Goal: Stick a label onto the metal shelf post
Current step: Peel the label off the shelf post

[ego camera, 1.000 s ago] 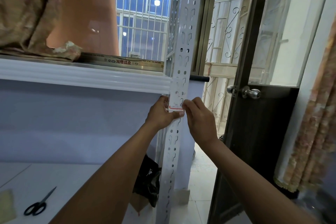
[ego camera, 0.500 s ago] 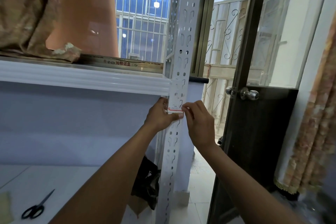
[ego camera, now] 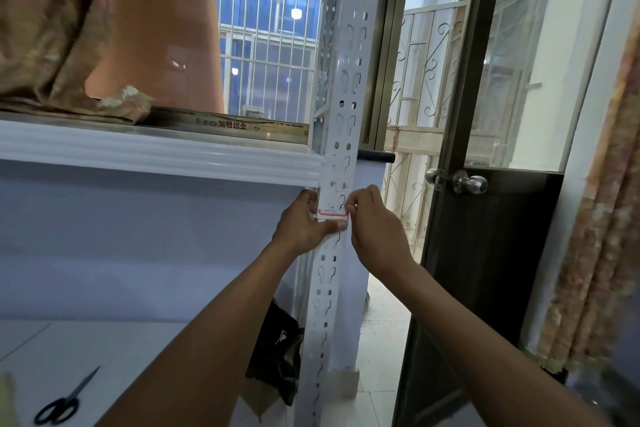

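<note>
A white perforated metal shelf post [ego camera: 343, 87] runs upright through the middle of the view. A translucent white label [ego camera: 333, 206] with a red border line lies flat against the post's front face, just below the shelf beam. My left hand [ego camera: 304, 224] wraps the post's left edge, its thumb lying across the post under the label's lower border. My right hand [ego camera: 372, 222] is at the post's right edge, fingertips pinching the label's right side near the red corner.
A white shelf beam [ego camera: 156, 158] meets the post on the left, with folded cloth [ego camera: 52, 28] on top. Black scissors [ego camera: 65, 400] lie on the lower shelf board at bottom left. A dark door [ego camera: 485, 253] with a metal knob [ego camera: 469, 182] stands open on the right.
The label now shows higher on the post, with its red border visible above my left thumb. Both hands have stayed at the post and shifted only slightly.
</note>
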